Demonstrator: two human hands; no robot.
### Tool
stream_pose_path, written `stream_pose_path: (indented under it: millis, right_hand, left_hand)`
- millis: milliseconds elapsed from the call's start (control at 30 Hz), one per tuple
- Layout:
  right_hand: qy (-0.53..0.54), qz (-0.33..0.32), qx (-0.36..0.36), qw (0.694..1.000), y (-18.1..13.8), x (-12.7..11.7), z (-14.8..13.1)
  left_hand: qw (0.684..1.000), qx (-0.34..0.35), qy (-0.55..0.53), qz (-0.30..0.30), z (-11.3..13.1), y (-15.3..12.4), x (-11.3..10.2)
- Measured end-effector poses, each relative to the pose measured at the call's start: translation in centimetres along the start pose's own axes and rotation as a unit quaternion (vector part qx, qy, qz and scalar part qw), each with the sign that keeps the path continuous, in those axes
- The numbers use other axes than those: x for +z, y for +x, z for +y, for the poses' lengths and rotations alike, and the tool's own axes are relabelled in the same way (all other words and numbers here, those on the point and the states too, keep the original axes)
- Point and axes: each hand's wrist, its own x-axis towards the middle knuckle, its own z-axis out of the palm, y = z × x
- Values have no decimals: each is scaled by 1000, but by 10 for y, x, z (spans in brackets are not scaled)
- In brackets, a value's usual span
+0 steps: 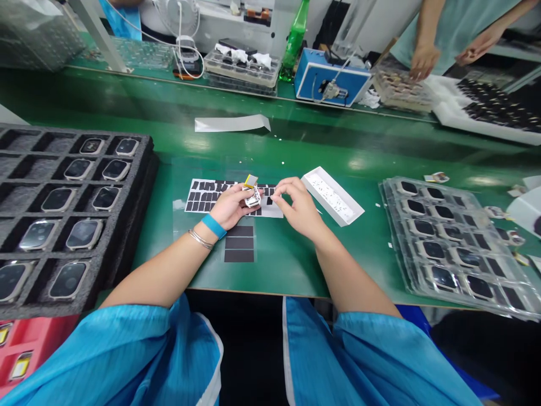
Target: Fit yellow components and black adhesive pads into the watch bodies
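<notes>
My left hand [229,208] holds an opened watch case [252,197], its pale inside facing up. A small silver-and-yellow battery [251,180] stands out at the case's far edge. Just to the right, my right hand [299,207] has thumb and forefinger pinched together above a white sheet of black stickers [198,198]. Whatever sits between those fingertips is too small to make out. Both hands hover over the sheet, which they partly cover. Nearer to me lie black rectangular strips [239,244] on a clear film.
A white box [333,197] with small pieces lies right of my hands. Watches fill part of a dark foam tray [146,163] at left and clear stacked trays [459,225] at right. A paper strip [232,123] lies beyond. Across the bench are a blue device [310,84] and another person's hands [424,61].
</notes>
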Motion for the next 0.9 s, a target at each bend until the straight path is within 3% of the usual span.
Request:
stream_pose_path:
  millis: [100, 233, 367, 767, 900]
  right_hand:
    - [102, 38, 21, 994, -2, 0, -12]
    - [193, 9, 109, 975, -2, 9, -13]
    - [236, -18, 132, 963, -1, 12, -10]
    - [144, -52, 60, 986, -5, 10, -15]
    - [56, -48, 23, 997, -6, 14, -15]
  left_hand:
    - [999, 5, 32, 8, -1, -3, 4]
    - [998, 16, 68, 1, -2, -8, 8]
    - [995, 16, 96, -4, -3, -9, 9]
    - [992, 12, 128, -19, -5, -9, 10]
    - [993, 14, 120, -13, -6, -8, 10]
